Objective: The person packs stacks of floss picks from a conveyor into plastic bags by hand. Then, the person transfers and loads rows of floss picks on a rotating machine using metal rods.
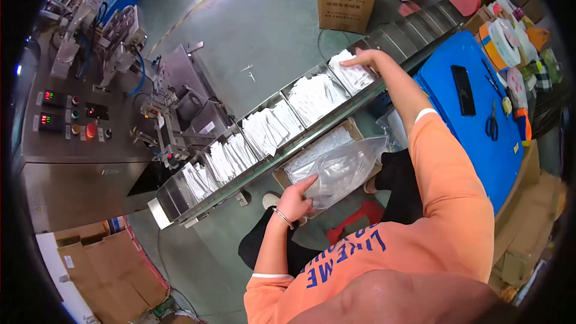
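My right arm reaches far forward and across to the trough (414, 29), the forearm slanting up from its orange sleeve (453, 171) and the wrist bent so that my right hand (367, 60) points leftward. That hand lies over the white packets (315, 97) in the farthest filled compartment, one digit stretched out along the top of them and the others turned down, partly hidden, by the compartment's right side; I cannot tell whether they close on any packets or only rest there. My left arm is held lower and nearer my body, bent at the elbow, with a bracelet (283, 218) round the wrist. My left hand (292, 203) is at the near left edge of the clear bag (345, 174), index finger extended over it and thumb lower down, the other fingers curled; whether finger and thumb pinch the plastic I cannot tell. The bag lies loosely across the carton (349, 125), which sits just beside the trough on my side, between it and my legs. The packets lie in loose heaps in five neighbouring compartments, from near the machine (84, 171) up to my right hand. By my right upper arm is the blue table (474, 144), with scissors (492, 126) on it.
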